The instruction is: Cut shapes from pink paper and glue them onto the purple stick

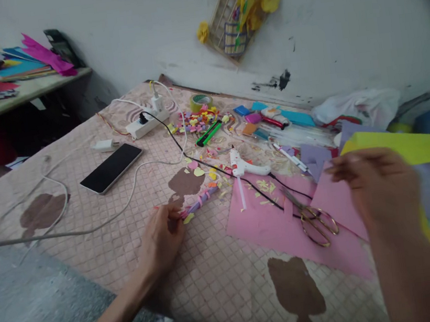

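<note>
My left hand rests low over the table with its fingers closed on one end of a thin purple stick wound with pink bands. Bits of yellow and orange stick out near its two ends. On the right, my right hand is raised above coloured craft sheets, thumb and fingers pinched together; what they hold, if anything, is too blurred to make out. Between the hands, a pink sheet carries gold-handled scissors and yellow scraps. A white glue gun with a glue stick stands at its far edge.
A phone, a charger and a power strip lie left, with cables across the table. Farther back are small foam cutouts, a green cutter and tape. Yellow sheets lie at right.
</note>
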A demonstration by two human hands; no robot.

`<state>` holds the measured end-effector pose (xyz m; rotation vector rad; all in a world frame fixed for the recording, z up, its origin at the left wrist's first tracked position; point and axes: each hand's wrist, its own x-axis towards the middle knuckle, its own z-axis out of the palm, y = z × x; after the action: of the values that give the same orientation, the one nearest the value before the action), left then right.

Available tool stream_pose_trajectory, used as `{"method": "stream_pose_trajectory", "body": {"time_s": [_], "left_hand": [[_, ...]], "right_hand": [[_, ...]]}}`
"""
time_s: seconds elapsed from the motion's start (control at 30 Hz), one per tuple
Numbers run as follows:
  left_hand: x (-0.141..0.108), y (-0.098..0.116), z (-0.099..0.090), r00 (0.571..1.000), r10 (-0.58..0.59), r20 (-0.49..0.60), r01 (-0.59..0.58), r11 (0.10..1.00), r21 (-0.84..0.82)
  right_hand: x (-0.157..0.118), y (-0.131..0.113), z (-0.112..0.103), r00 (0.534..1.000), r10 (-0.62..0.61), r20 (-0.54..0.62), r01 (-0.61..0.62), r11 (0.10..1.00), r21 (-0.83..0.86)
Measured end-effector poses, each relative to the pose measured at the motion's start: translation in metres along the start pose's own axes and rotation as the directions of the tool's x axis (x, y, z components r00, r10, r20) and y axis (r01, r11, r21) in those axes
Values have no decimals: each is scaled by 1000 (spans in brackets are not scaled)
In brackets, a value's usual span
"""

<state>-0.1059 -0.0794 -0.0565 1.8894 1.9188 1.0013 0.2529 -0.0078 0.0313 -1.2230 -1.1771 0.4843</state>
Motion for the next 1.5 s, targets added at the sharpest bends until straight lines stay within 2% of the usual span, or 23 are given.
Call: {"method": "stream_pose_trajectory", "body": {"time_s": [0.03, 0.1, 0.17, 0.27, 0.4, 0.5, 0.57, 0.63, 0.7, 0.8, 0.87, 0.93, 1.03, 1.13, 1.23, 1.3, 1.4, 1.5], "left_hand": [[0, 0, 0, 1000, -2, 7, 2, 1000, 6], [-1, -1, -1, 999, -7, 38, 7, 1000, 18], [-3, -1, -4, 997, -10, 73, 7, 1000, 30], [-8, 0, -14, 998, 4, 60, -8, 998, 67], [-18, 7, -30, 995, 46, -83, -36, 992, 124], [-22, 14, -36, 981, 113, -158, -94, 988, 124], [-20, 19, -34, 974, 157, -165, -139, 984, 115], [-15, 24, -29, 971, 194, -142, -181, 979, 94], [-7, 29, -23, 970, 209, -123, -201, 977, 74], [6, 35, -13, 963, 251, -102, -248, 968, 44], [15, 38, -8, 960, 267, -84, -264, 963, 51], [21, 40, -3, 960, 276, -42, -273, 959, 70], [29, 43, 4, 968, 249, 32, -251, 960, 122], [33, 45, 8, 971, 212, 109, -231, 952, 203], [37, 47, 11, 969, 174, 178, -220, 932, 287], [38, 47, 13, 966, 168, 199, -226, 920, 320], [39, 47, 16, 965, 168, 201, -228, 917, 327], [39, 47, 18, 968, 151, 200, -211, 922, 324]], "right_hand": [[-8, 1, 8, 993, 55, 106, -51, 998, -33], [-22, 5, 20, 936, 177, 305, -146, 982, -122], [-31, 10, 28, 880, 223, 419, -161, 971, -180], [-38, 16, 31, 862, 203, 464, -66, 953, -295], [-44, 21, 33, 867, 77, 492, 126, 922, -367], [-51, 20, 38, 836, 14, 549, 242, 888, -392], [-56, 17, 47, 808, 29, 588, 245, 892, -381], [-61, 13, 60, 786, 29, 617, 231, 913, -337], [-66, 8, 78, 766, -31, 642, 298, 902, -312], [-72, 3, 105, 695, -86, 713, 441, 835, -329], [-76, 2, 122, 640, -84, 764, 519, 781, -349], [-79, 3, 135, 606, -57, 793, 585, 708, -396], [-83, 4, 147, 585, 2, 811, 647, 603, -467], [-83, 6, 152, 580, 16, 814, 667, 564, -487], [-82, 8, 153, 588, 1, 809, 638, 613, -465], [-81, 10, 151, 610, -28, 792, 577, 700, -420], [-77, 8, 145, 661, -72, 747, 423, 858, -291], [-70, 1, 135, 705, -52, 708, 199, 972, -126]]}}
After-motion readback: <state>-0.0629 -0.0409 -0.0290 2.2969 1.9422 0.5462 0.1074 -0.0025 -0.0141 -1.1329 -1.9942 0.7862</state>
